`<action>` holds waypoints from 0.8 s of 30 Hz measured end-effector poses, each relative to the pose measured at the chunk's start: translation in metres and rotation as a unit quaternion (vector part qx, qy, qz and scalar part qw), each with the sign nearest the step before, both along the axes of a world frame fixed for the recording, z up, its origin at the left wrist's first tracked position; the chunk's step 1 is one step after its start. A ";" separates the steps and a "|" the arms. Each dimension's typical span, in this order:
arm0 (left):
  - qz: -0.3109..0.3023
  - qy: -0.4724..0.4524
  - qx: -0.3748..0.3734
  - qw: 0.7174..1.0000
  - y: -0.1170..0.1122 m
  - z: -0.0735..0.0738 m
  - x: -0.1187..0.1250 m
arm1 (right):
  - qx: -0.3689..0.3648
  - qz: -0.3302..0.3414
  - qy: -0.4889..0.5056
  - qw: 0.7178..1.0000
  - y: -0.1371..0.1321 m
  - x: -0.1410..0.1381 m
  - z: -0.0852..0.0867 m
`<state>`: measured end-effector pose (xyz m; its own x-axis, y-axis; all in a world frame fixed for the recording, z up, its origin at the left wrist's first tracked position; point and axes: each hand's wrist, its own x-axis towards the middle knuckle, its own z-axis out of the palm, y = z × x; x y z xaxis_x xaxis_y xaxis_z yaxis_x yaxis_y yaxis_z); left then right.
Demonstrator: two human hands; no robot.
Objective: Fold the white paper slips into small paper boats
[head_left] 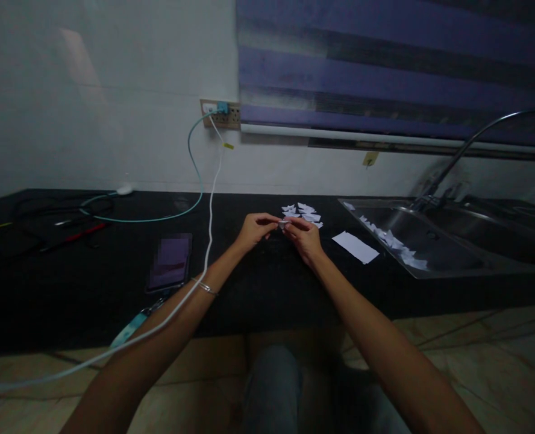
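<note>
Both my hands meet over a black countertop (258, 283). My left hand (255, 231) and my right hand (304, 236) pinch a small piece of white paper (284, 224) between their fingertips. Just behind them lies a little pile of small folded white paper pieces (302, 213). A flat white paper sheet (355, 247) rests on the counter to the right of my right hand. A thin bracelet (205, 289) circles my left wrist.
A steel sink (434, 241) with a curved tap (470, 144) holds torn paper scraps (396, 246). A phone (172, 263) lies left of my arm. White cable (211, 211) and teal cable (190, 163) run from a wall socket (221, 113). More cables (68, 232) lie far left.
</note>
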<state>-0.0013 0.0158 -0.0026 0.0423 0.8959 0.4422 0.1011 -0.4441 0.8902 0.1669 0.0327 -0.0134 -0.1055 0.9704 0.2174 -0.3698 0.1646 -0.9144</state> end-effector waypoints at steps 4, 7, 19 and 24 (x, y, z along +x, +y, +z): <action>0.011 0.002 0.027 1.000 0.000 0.000 -0.003 | 0.020 -0.001 -0.023 1.000 0.003 -0.001 -0.004; 0.013 0.006 0.017 1.000 0.000 0.002 -0.004 | 0.038 -0.014 -0.042 0.998 0.007 0.000 -0.009; -0.114 0.132 -0.048 0.984 0.001 -0.009 0.007 | 0.068 -0.016 -0.068 0.995 0.003 0.000 -0.005; -0.067 0.233 0.015 0.970 -0.002 0.006 -0.002 | 0.017 0.030 -0.014 0.999 -0.001 -0.001 0.002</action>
<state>-0.0029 0.0134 0.0029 0.3594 0.8556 0.3725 0.4291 -0.5059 0.7483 0.1662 0.0319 -0.0117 -0.1690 0.9543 0.2464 -0.3551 0.1742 -0.9184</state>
